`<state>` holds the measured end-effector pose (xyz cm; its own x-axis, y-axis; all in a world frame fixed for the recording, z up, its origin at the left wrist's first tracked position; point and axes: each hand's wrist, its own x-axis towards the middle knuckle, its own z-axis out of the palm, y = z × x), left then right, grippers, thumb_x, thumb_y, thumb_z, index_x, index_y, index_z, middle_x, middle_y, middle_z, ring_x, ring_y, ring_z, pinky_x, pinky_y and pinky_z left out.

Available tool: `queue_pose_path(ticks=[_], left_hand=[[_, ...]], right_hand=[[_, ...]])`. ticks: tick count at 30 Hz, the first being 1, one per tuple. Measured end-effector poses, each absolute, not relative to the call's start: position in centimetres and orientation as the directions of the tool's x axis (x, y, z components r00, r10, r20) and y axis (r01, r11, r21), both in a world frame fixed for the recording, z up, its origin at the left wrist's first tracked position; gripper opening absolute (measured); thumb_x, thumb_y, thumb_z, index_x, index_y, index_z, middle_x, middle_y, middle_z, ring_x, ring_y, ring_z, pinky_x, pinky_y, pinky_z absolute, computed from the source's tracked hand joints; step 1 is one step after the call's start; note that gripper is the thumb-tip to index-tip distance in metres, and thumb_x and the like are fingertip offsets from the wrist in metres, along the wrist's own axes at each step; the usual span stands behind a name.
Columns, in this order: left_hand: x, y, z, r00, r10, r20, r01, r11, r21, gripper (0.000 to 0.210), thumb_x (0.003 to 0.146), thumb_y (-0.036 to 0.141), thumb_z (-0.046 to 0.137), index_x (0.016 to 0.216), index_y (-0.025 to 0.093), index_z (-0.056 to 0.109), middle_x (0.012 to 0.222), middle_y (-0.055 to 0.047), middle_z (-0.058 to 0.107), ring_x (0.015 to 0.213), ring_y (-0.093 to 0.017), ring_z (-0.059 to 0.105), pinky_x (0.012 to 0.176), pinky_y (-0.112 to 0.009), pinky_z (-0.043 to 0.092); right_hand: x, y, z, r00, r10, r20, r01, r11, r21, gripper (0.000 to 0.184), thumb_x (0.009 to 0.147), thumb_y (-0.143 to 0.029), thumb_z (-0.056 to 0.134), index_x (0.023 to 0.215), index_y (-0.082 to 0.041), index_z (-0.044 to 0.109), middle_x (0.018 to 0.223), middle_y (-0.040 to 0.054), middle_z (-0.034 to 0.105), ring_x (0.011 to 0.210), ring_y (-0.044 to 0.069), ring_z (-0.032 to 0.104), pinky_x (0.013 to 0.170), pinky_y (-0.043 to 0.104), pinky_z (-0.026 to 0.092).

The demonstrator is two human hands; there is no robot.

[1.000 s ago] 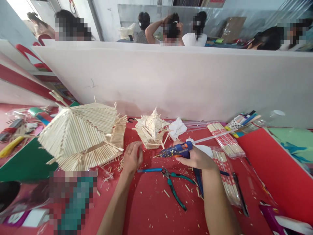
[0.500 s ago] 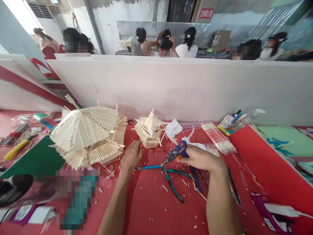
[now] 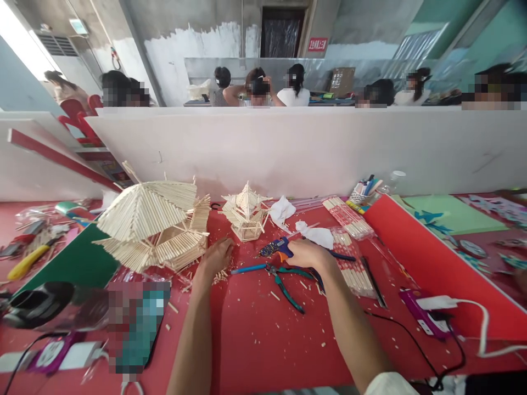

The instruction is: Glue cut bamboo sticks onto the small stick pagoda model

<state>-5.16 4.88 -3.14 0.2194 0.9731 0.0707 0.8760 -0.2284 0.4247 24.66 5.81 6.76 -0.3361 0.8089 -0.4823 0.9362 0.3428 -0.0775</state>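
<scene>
Our right hand (image 3: pixel 308 255) wraps the blue glue gun (image 3: pixel 273 247) between the small stick model (image 3: pixel 247 213) and the pliers (image 3: pixel 288 296); our left hand (image 3: pixel 216 257) curls nearby, whether pinching anything we cannot tell. Farther left, we see the larger stick model (image 3: pixel 146 211).

Bare, matt wood, coarsely ridged, is displayed by the stick-built pavilion model (image 3: pixel 146 211) at 9 o'clock. Smooth blue plastic is seen on the glue gun (image 3: pixel 272 247) at 6 o'clock; glossy clear film is wrapped around the stick packs (image 3: pixel 349 219) at 3 o'clock. The partition (image 3: pixel 288 151) at 12 o'clock is finished smooth, matt white.
</scene>
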Motion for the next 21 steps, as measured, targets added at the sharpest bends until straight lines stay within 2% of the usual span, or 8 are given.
queue_pose_path(ticks=[5, 8, 11, 16, 21], left_hand=[[-6.3, 4.9, -2.1, 0.217, 0.976, 0.028, 0.897, -0.211, 0.388, 0.023, 0.097, 0.019, 0.048, 0.113, 0.022, 0.065, 0.119, -0.008, 0.067, 0.112, -0.020, 0.062, 0.101, -0.033, 0.045], [-6.4, 4.6, -1.9, 0.221, 0.975, -0.015, 0.908, -0.201, 0.367, 0.024, 0.092, 0.021, 0.056, 0.115, 0.022, 0.065, 0.123, -0.009, 0.066, 0.119, -0.023, 0.060, 0.105, -0.036, 0.044], [-6.5, 4.3, -2.1, 0.233, 0.970, -0.068, 0.915, -0.195, 0.353, 0.029, 0.086, 0.021, 0.064, 0.115, 0.022, 0.067, 0.124, -0.010, 0.065, 0.121, -0.025, 0.059, 0.103, -0.035, 0.045], [-6.8, 3.5, -1.7, 0.222, 0.956, -0.192, 0.939, -0.156, 0.308, 0.041, 0.081, 0.027, 0.073, 0.121, 0.023, 0.065, 0.121, -0.009, 0.063, 0.114, -0.025, 0.062, 0.098, -0.033, 0.047], [-6.8, 2.8, -0.3, 0.154, 0.940, -0.304, 0.962, -0.073, 0.262, 0.049, 0.075, 0.019, 0.075, 0.121, 0.026, 0.062, 0.122, -0.007, 0.061, 0.118, -0.025, 0.061, 0.097, -0.031, 0.046]], right_hand=[[23.8, 6.8, 4.2, -0.316, 0.807, -0.499, 0.944, 0.321, -0.078, 0.025, 0.084, -0.023, 0.066, 0.105, -0.012, 0.076, 0.099, 0.0172, 0.078, 0.092, 0.029, 0.075, 0.067, 0.028, 0.045], [23.5, 7.6, 3.4, -0.308, 0.812, -0.495, 0.948, 0.308, -0.085, 0.027, 0.086, -0.023, 0.066, 0.108, -0.012, 0.076, 0.102, 0.0179, 0.078, 0.094, 0.029, 0.075, 0.070, 0.028, 0.047], [23.4, 8.2, 2.8, -0.306, 0.810, -0.501, 0.950, 0.293, -0.106, 0.025, 0.088, -0.025, 0.065, 0.105, -0.011, 0.076, 0.101, 0.0176, 0.078, 0.088, 0.027, 0.076, 0.071, 0.028, 0.049], [24.1, 8.7, 2.0, -0.314, 0.790, -0.527, 0.949, 0.263, -0.172, 0.027, 0.091, -0.032, 0.065, 0.110, -0.016, 0.074, 0.098, 0.0117, 0.080, 0.071, 0.021, 0.075, 0.064, 0.025, 0.050], [24.6, 9.0, 1.9, -0.316, 0.792, -0.523, 0.948, 0.241, -0.207, 0.027, 0.089, -0.032, 0.069, 0.110, -0.016, 0.072, 0.103, 0.0127, 0.079, 0.071, 0.021, 0.076, 0.061, 0.024, 0.050]])
